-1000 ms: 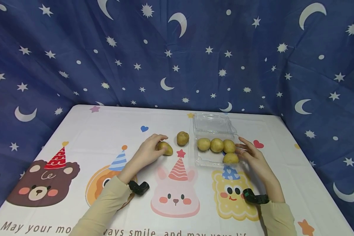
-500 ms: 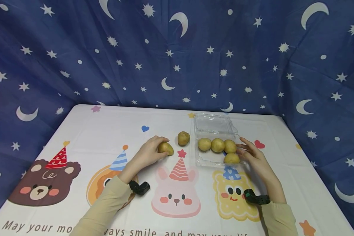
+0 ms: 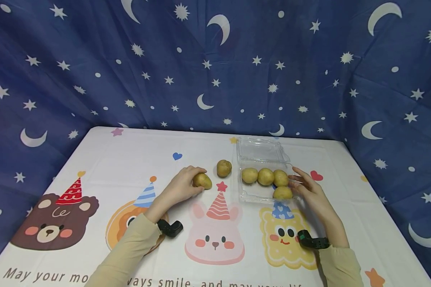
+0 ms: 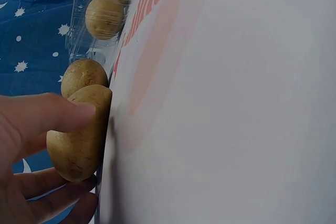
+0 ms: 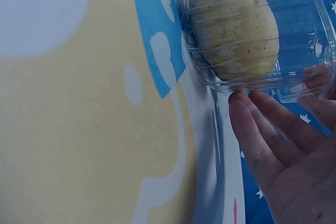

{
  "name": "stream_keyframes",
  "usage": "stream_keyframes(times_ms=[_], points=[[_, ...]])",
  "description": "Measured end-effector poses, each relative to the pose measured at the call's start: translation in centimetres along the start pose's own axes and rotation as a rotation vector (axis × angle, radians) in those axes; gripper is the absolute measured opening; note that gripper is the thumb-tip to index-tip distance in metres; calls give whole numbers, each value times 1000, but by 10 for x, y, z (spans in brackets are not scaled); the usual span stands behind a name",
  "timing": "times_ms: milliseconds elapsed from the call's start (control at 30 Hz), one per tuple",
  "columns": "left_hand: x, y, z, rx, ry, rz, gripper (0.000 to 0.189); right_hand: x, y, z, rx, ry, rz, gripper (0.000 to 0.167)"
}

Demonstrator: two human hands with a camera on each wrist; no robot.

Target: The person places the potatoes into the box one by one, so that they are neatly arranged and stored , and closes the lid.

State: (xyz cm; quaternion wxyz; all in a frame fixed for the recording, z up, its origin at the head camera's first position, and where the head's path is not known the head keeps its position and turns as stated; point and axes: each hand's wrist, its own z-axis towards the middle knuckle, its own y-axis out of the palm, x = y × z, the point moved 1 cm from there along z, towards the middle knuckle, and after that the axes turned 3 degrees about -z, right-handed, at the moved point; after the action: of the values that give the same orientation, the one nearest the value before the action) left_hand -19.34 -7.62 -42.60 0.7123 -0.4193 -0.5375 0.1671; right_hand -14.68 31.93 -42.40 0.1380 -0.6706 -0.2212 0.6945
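Observation:
My left hand (image 3: 181,185) holds a potato (image 3: 202,181) that lies on the table. In the left wrist view the thumb lies across this potato (image 4: 81,135), with fingers curled at its lower end and behind. Just beyond it sits another potato (image 3: 224,168). My right hand (image 3: 310,191) is at the right side of a clear plastic clamshell box (image 3: 253,196), its extended fingertips touching the wall in the right wrist view. Inside the box are several potatoes (image 3: 265,176), mostly in a row, with one potato (image 3: 283,193) in the front right corner.
The box's hinged lid (image 3: 261,150) lies open toward the back. A white tablecloth (image 3: 136,153) printed with cartoon animals covers the table. Behind it hangs a blue curtain (image 3: 147,91) with moons and stars.
The left thumb has come down along the near side of the potato, closing the hand's hold on it. The right hand stays at the box. The head view has shifted slightly.

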Motion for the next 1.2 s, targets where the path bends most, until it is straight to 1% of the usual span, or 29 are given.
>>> stream_keyframes(times_ms=[233, 400, 667, 867, 1067, 1200], points=[[-1, 0, 1, 7, 20, 4, 52, 0, 0, 0, 5, 7, -13, 55], [-1, 0, 1, 9, 21, -2, 52, 0, 0, 0, 9, 7, -9, 56], [-1, 0, 0, 28, 37, -8, 50, 0, 0, -1, 8, 6, -2, 56], [-2, 1, 1, 45, 32, 7, 48, -1, 0, 0, 5, 12, 6, 56], [-2, 1, 1, 44, 17, 15, 47, -2, 1, 0, 0, 6, 22, 57], [-3, 1, 1, 46, 12, 15, 47, -1, 1, 0, -3, 17, 18, 57]])
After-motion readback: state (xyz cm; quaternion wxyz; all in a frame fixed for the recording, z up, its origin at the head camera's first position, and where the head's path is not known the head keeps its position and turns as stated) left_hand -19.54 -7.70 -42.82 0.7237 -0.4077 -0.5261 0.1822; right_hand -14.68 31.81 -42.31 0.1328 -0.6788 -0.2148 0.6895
